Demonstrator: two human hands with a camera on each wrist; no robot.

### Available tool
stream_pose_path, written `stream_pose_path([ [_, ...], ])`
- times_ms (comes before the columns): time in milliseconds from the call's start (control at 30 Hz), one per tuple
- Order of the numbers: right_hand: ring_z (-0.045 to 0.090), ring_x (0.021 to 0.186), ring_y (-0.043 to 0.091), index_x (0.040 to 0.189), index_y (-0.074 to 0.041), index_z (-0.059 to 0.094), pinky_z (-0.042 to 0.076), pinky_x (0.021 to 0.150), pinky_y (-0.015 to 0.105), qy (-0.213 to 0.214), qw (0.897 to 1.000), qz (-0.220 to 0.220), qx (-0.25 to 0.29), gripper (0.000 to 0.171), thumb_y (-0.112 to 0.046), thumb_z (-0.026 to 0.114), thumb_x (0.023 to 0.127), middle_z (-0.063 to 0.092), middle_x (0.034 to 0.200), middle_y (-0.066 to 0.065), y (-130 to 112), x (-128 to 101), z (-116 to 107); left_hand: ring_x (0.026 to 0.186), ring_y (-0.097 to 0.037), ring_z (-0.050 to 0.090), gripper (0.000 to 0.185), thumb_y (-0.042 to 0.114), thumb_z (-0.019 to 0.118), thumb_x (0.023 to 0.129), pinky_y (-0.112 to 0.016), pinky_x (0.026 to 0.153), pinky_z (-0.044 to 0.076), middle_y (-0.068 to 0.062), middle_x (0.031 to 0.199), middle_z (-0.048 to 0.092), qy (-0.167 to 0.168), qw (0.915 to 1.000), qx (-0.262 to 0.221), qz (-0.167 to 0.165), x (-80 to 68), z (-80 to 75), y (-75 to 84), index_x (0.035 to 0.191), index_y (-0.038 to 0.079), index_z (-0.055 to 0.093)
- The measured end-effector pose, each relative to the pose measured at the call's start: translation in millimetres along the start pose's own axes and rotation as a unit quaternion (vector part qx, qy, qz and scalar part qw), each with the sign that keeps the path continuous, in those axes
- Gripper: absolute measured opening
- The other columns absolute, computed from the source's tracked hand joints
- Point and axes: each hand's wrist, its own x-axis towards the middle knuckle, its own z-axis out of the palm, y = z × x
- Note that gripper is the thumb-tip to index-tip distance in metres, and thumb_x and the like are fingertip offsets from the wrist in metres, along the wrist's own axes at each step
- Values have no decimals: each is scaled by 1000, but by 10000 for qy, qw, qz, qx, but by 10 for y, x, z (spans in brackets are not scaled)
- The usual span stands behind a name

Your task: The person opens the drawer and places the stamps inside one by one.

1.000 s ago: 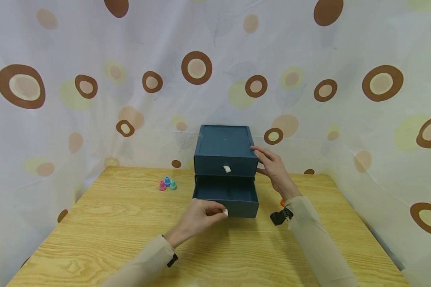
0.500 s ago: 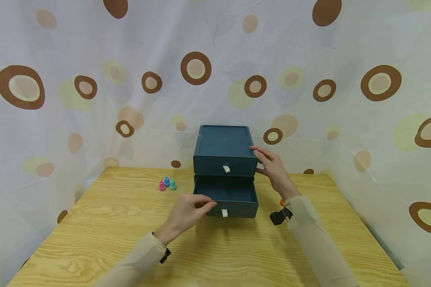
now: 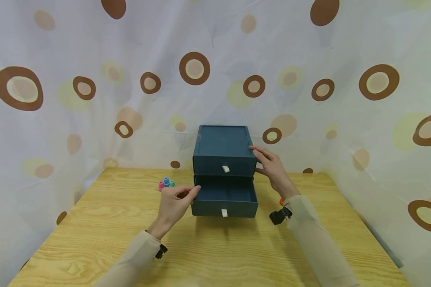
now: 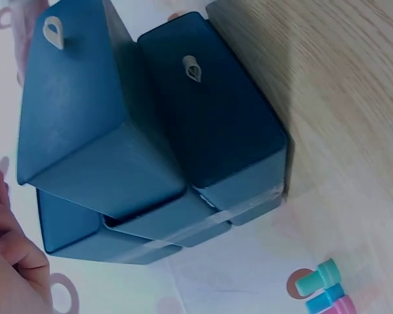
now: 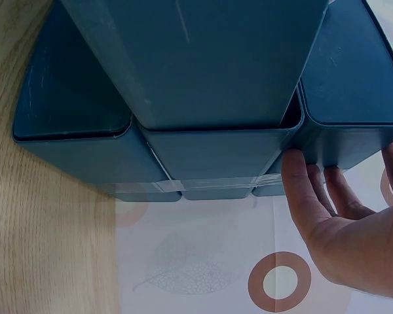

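A person's right hand (image 3: 273, 169) is bracing flat, fingers straight, against the side of a dark blue drawer box (image 3: 224, 149) on the bench (image 3: 93, 223). The left hand (image 3: 174, 203), loosely curled and holding nothing, is hovering beside the pulled-out lower drawer (image 3: 225, 199). The box looks light and stiff, best handled by its white pull tab (image 3: 224, 213).

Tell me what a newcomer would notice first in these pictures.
The dark blue drawer box at the back middle of the wooden table, its lower drawer pulled out and showing nothing inside. The right hand rests flat against the box's right side, while the left hand hangs by the open drawer's left corner. Three small coloured caps sit close together left of the box.
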Motion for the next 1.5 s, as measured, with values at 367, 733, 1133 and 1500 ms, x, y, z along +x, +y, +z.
stream_pose_path([
  [367,30,146,34,147,-14,47,38,110,56,-20,10000,5,-39,51,-41,48,103,28,161,7,10,15,11,36,-5,35,33,8,62,96,-20,34,24,-11,53,61,16,9989,-39,-465,42,-165,-311,64,11,68],
  [733,30,146,34,147,-13,47,38,109,57,-36,10000,-65,-55,52,-41,48,103,26,161,7,17,10,2,60,-23,65,36,43,58,98,-26,42,36,-2,73,72,-219,9843,619,-1636,190,-344,-552,83,16,76],
  [1133,30,146,35,146,-16,48,38,109,56,5,10000,-16,-66,50,-42,48,102,27,161,6,15,-13,18,83,-20,70,36,40,58,98,-37,78,56,-9,102,75,-490,9554,903,-2770,246,-444,-865,109,10,75],
  [1500,33,144,33,145,-16,49,40,108,56,-4,10000,-80,-48,50,-43,49,102,28,161,6,15,0,12,94,-35,68,36,34,58,100,-25,69,50,-18,109,71,-612,9403,804,-3250,254,-515,-1130,118,5,71],
])
